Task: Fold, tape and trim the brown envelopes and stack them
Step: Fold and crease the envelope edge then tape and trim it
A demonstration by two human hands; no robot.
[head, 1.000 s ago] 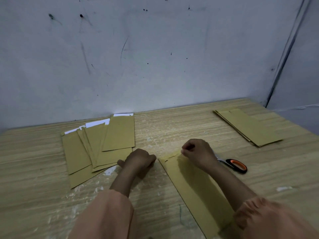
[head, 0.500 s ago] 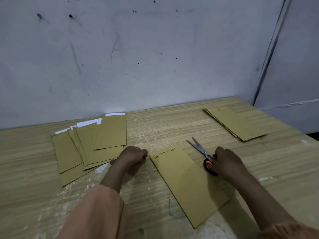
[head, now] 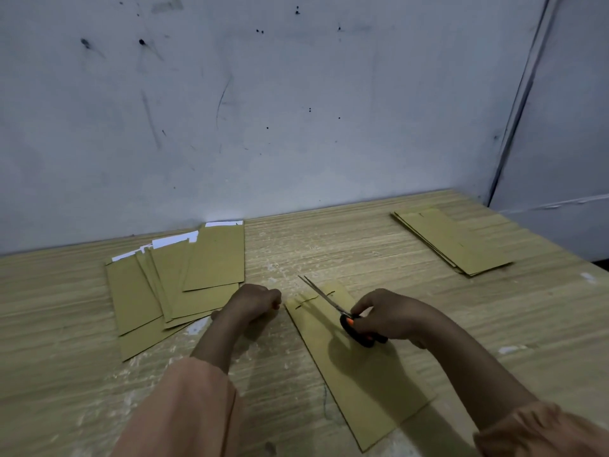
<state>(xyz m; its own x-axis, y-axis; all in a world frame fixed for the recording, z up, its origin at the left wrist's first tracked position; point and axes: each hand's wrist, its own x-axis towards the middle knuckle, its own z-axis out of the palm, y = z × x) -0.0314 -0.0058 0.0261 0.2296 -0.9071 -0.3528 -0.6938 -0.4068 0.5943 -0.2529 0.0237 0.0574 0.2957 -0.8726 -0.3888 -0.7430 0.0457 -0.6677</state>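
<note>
Envelope at trimming step: my right hand grasps scissors above it, left hand clenched beside it; next, align blades.

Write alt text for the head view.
The right hand grips scissors over a brown envelope on a wooden table; the curled left hand rests beside it. Fanned envelopes lie left, a neat stack far right.

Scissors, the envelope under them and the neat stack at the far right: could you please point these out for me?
scissors [head: 357, 331], head view, on the black handle.
envelope [head: 369, 387], head view, on its bare middle.
stack [head: 451, 240], head view, on the top sheet.
</note>
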